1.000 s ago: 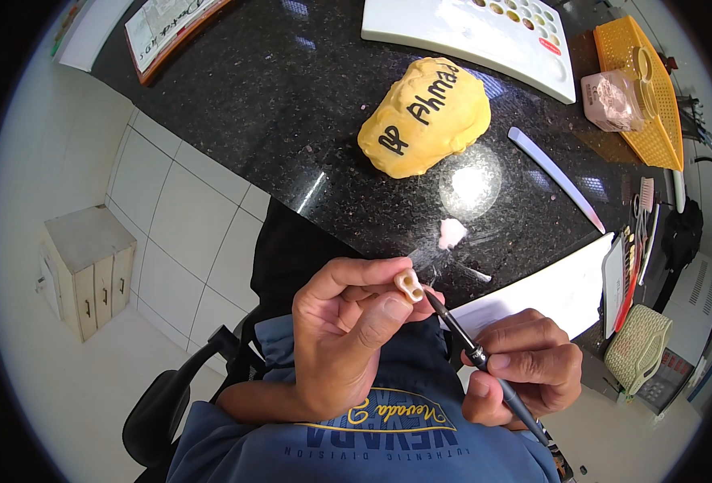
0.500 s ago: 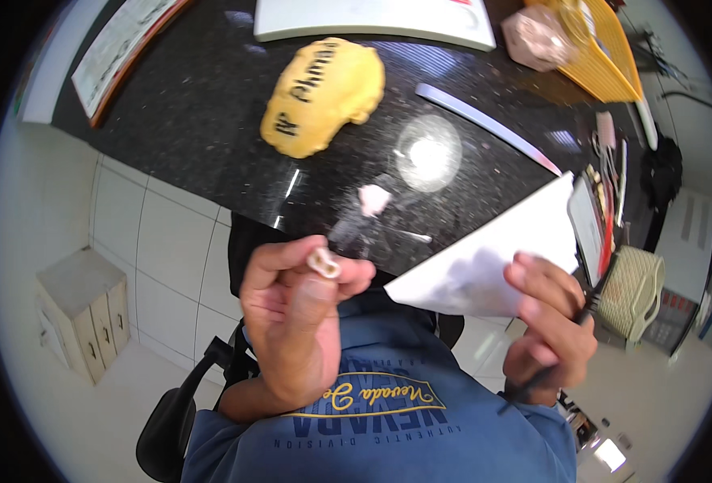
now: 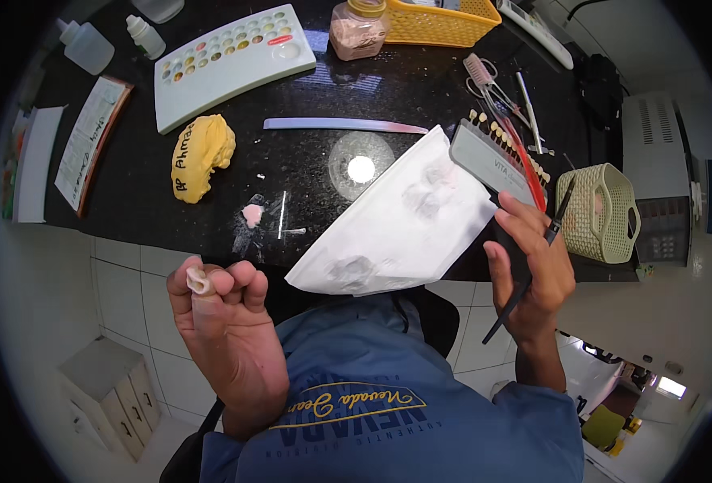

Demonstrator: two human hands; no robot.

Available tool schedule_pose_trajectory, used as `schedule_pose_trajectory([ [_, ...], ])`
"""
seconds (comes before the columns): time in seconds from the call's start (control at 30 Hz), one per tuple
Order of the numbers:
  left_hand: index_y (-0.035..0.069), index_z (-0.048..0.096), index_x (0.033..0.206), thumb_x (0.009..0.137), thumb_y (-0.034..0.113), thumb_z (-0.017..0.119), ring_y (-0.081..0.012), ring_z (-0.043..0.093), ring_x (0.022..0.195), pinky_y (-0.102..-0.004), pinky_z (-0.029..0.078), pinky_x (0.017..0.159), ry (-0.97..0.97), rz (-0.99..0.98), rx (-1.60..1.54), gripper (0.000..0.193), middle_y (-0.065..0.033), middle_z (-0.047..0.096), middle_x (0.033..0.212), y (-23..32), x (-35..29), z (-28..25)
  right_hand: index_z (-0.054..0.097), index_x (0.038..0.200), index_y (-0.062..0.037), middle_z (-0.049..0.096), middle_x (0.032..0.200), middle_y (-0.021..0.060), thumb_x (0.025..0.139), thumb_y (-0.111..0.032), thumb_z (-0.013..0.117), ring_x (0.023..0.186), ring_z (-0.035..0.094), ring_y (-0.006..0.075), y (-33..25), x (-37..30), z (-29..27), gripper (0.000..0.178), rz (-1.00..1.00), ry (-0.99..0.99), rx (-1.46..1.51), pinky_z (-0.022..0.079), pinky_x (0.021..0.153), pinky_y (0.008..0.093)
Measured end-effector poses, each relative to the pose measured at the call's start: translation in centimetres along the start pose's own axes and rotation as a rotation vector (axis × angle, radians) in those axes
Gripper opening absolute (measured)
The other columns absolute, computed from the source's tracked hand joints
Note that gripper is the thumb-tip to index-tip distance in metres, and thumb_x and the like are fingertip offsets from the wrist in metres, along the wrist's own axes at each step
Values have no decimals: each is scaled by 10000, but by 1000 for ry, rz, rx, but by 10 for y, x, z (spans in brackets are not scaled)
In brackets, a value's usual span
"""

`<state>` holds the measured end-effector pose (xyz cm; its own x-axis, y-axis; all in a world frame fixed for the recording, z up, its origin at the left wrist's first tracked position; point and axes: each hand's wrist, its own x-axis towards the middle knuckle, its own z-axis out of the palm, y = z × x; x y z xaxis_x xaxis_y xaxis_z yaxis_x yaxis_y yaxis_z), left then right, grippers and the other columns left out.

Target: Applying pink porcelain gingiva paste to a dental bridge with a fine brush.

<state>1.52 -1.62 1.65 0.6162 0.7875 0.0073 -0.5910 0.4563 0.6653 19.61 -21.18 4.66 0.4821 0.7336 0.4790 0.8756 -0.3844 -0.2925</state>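
Observation:
Between its thumb and fingertips, my left hand (image 3: pixel 231 342) pinches a small, whitish, hollow dental piece (image 3: pixel 198 280), held off the table's near edge. My right hand (image 3: pixel 537 282) has its fingers partly stretched out, with a slim black brush (image 3: pixel 517 296) lodged among them. Next to those fingers lies a folded white tissue (image 3: pixel 412 229) with grey damp patches. A little pink lump (image 3: pixel 252 215) sits amid white smears on the black tabletop, beyond my left hand. Farther back is a yellow moulded putty piece (image 3: pixel 201 157) with handwriting.
A pale spatula (image 3: pixel 344 124) lies beyond the tissue. A tooth shade guide (image 3: pixel 493 157) rests to the right, near a woven basket (image 3: pixel 585 213). Toward the back stand a white colour palette (image 3: pixel 227 76), a jar of pink powder (image 3: pixel 357 36) and a yellow basket (image 3: pixel 444 28).
The view has turned, so the tabletop things appear farther left. My left hand has moved left with the dental piece; my right hand has drawn back from over the tissue, keeping the brush.

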Motion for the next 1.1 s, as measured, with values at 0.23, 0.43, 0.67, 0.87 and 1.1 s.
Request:
schedule_pose_trajectory([
  [0.23, 37, 447, 1227, 933, 114, 512, -182, 590, 1012, -316, 507, 891, -66, -2, -5, 311, -47, 611, 1028, 4, 3, 13, 631, 1069, -86, 625, 1113, 89, 758, -154, 632, 1143, 516, 280, 8, 65, 29, 318, -358, -245, -11, 423, 935, 387],
  [0.43, 48, 456, 1218, 932, 115, 514, -174, 590, 1006, -321, 508, 886, -16, 56, -1, 300, -41, 626, 1007, 13, 4, 13, 628, 1014, -76, 618, 1089, 85, 744, -128, 632, 1123, 514, 272, -1, 80, 42, 275, -459, -344, 84, 429, 923, 380],
  [0.67, 38, 543, 1095, 890, 47, 553, -213, 655, 878, -354, 543, 820, 61, 33, 13, 205, -108, 661, 914, 8, 9, 24, 535, 811, -25, 581, 806, 109, 743, -55, 664, 776, 583, 245, 1, 89, 32, 149, -212, -297, 310, 454, 672, 341],
  [0.87, 7, 537, 1078, 870, 14, 568, -225, 655, 886, -365, 539, 837, -36, 5, -12, 210, -130, 659, 918, 0, 9, 39, 615, 1055, 12, 604, 791, 21, 790, 8, 651, 701, 560, 64, 3, 95, 7, 267, 215, 86, 586, 467, 659, 202],
  [1.1, -44, 532, 1043, 859, -74, 538, -232, 646, 918, -368, 515, 886, -129, -129, -58, 186, -144, 635, 947, -32, 18, 60, 581, 1159, 26, 631, 878, 64, 773, 50, 654, 791, 588, 83, -19, 70, 1, 394, 428, 115, 805, 468, 720, 195],
])
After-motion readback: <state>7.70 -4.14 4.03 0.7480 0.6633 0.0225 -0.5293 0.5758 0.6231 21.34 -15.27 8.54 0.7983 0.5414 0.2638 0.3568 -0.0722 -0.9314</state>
